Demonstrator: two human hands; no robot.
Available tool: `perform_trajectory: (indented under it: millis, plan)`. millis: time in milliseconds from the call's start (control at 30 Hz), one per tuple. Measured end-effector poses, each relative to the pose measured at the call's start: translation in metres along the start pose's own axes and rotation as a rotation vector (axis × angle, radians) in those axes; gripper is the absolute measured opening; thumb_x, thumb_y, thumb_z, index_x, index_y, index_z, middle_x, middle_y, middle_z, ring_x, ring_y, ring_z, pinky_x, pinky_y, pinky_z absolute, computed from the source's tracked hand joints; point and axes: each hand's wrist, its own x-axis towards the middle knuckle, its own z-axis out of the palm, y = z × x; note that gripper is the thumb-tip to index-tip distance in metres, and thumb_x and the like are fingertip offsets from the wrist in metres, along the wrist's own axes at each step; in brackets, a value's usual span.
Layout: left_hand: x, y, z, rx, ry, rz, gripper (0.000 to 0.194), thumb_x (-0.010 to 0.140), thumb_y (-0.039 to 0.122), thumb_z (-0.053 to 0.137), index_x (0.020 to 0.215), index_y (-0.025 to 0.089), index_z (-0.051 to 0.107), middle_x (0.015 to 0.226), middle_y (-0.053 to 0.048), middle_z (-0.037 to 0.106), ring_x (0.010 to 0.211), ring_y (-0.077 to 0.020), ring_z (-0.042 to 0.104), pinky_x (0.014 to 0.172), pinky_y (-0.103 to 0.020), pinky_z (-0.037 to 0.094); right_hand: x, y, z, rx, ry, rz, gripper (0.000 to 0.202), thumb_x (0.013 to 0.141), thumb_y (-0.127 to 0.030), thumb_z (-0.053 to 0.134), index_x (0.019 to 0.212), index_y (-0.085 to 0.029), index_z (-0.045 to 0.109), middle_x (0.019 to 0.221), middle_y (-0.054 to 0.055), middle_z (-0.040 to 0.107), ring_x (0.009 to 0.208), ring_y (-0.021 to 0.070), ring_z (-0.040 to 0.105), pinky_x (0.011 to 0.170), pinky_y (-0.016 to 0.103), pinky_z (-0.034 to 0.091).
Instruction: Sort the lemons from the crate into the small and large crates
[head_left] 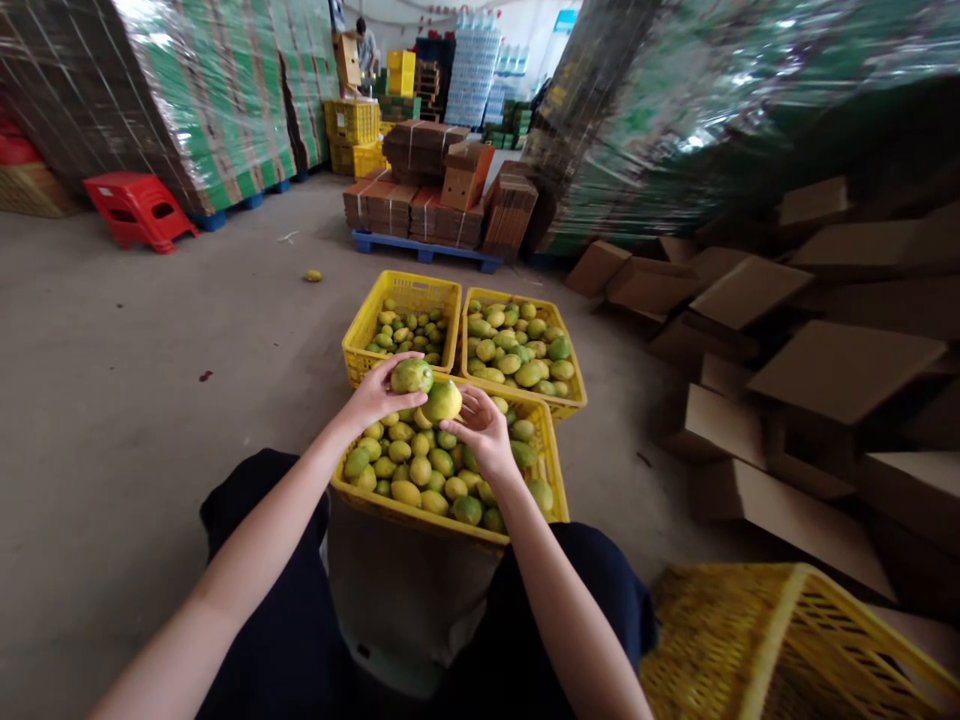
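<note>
My left hand (pixel 379 392) is closed around a mottled green lemon (pixel 412 376), raised above the near yellow crate (pixel 553 465). Beside it, my right hand (pixel 480 428) grips a yellower lemon (pixel 443 401) between thumb and fingers. The two lemons are side by side, close together; whether they touch I cannot tell. Below both hands, the near crate is filled with yellow and green lemons (pixel 406 493). Two more crates stand just behind: the left one (pixel 352 350) holds smaller, greener lemons, and the right one (pixel 577 390) is heaped with larger ones.
A yellow crate (pixel 780 640) lies at the lower right, near a heap of cardboard boxes (pixel 847 370). Flattened cartons (pixel 446 225) sit on a blue pallet (pixel 427 251) ahead. A red stool (pixel 141 210) and a loose lemon (pixel 313 275) are on the floor. Someone (pixel 366 50) stands far back.
</note>
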Motion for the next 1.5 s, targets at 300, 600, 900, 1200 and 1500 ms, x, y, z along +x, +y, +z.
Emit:
perform_trajectory:
  millis: [300, 600, 900, 1200, 1500]
  plan:
    - [-0.001, -0.007, 0.001, 0.024, 0.025, 0.061, 0.06, 0.053, 0.021, 0.093, 0.107, 0.022, 0.068, 0.115, -0.005, 0.068, 0.103, -0.0208, 0.064, 0.097, -0.029, 0.048, -0.004, 0.004, 0.004, -0.021, -0.042, -0.025, 0.057, 0.048, -0.021, 0.096, 0.098, -0.026, 0.07, 0.11, 0.003, 0.073, 0.106, 0.0257, 0.068, 0.088, 0.04, 0.059]
    - [-0.002, -0.008, 0.011, -0.074, -0.002, 0.159, 0.065, 0.048, 0.022, 0.096, 0.105, 0.023, 0.065, 0.111, -0.002, 0.067, 0.102, -0.019, 0.064, 0.09, -0.026, 0.049, -0.011, 0.003, 0.0, -0.398, 0.058, -0.398, 0.041, 0.071, -0.024, 0.082, 0.109, -0.026, 0.068, 0.124, 0.007, 0.07, 0.122, 0.0265, 0.063, 0.104, 0.043, 0.053]
    - [0.006, -0.017, 0.02, -0.338, 0.205, -0.528, 0.046, 0.086, 0.058, 0.058, 0.068, 0.017, 0.063, 0.054, -0.002, 0.059, 0.042, -0.0124, 0.051, 0.038, -0.023, 0.034, -0.009, 0.004, 0.017, 0.155, 0.022, 0.056, 0.032, 0.074, -0.039, 0.075, 0.101, -0.022, 0.067, 0.075, -0.001, 0.069, 0.064, 0.0171, 0.065, 0.054, 0.027, 0.055]
    - [0.001, -0.003, 0.022, -0.745, 0.127, -0.602, 0.027, 0.091, 0.027, 0.047, 0.086, 0.011, 0.068, 0.074, -0.009, 0.072, 0.061, -0.0168, 0.069, 0.056, -0.025, 0.057, -0.003, -0.003, 0.011, 0.705, 0.05, 0.399, 0.028, 0.086, -0.04, 0.057, 0.088, -0.014, 0.067, 0.07, 0.007, 0.07, 0.055, 0.0149, 0.061, 0.04, 0.02, 0.047]
    - [-0.001, -0.006, 0.027, -0.834, 0.132, -0.591, 0.037, 0.09, 0.031, 0.05, 0.058, 0.014, 0.059, 0.057, -0.005, 0.061, 0.051, -0.0169, 0.063, 0.046, -0.027, 0.053, -0.004, -0.007, 0.008, 0.805, 0.121, 0.438, 0.023, 0.09, -0.036, 0.057, 0.083, -0.016, 0.065, 0.071, 0.004, 0.07, 0.054, 0.0128, 0.061, 0.041, 0.019, 0.047]
